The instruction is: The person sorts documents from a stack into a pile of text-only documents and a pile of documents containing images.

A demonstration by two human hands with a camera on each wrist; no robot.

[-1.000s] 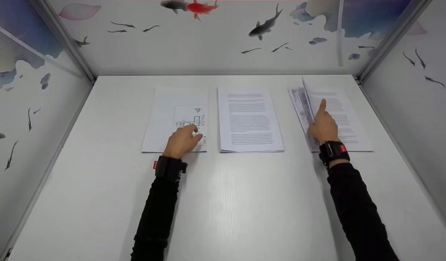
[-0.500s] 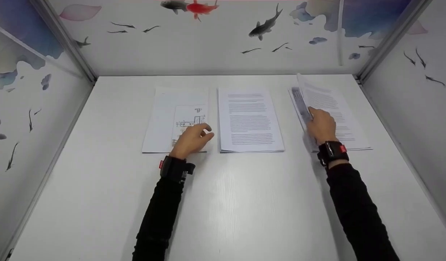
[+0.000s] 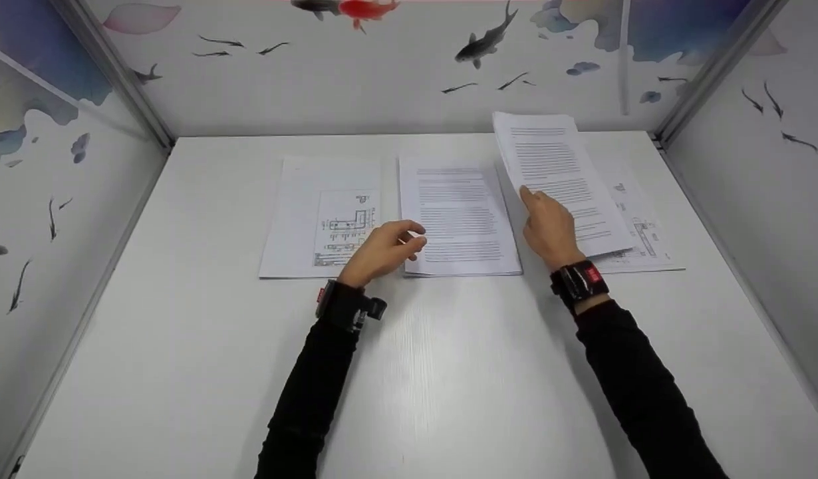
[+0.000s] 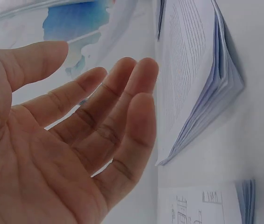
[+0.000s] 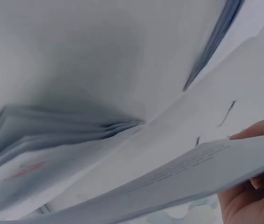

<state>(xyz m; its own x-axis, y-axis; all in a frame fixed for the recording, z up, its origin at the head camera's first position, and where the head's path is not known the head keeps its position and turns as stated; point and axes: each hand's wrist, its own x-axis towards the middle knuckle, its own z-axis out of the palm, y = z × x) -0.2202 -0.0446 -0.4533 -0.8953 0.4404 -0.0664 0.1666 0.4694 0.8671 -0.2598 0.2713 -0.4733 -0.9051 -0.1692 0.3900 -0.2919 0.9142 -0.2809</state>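
My right hand [image 3: 550, 227] grips a stapled-looking sheaf of printed sheets [image 3: 555, 150] by its left edge, thumb on one face and fingers on the other, as the right wrist view shows. The sheaf is tilted and raised over the right-hand paper stack [image 3: 648, 243], whose top page bears a line drawing. Over the lower left edge of the middle stack of printed pages [image 3: 465, 199] hovers my left hand [image 3: 381, 251], fingers loosely bent, holding nothing. In the left wrist view its palm [image 4: 43, 158] faces the camera, apart from the pages.
A left-hand paper stack [image 3: 296, 219] with a line drawing lies flat on the white table [image 3: 409, 372]. White panels [image 3: 396, 93] printed with fish enclose the back and sides.
My right hand has lifted the sheaf off the right stack and brought it leftward, uncovering a drawing page. From the left stack, my left hand has moved right to the middle stack.
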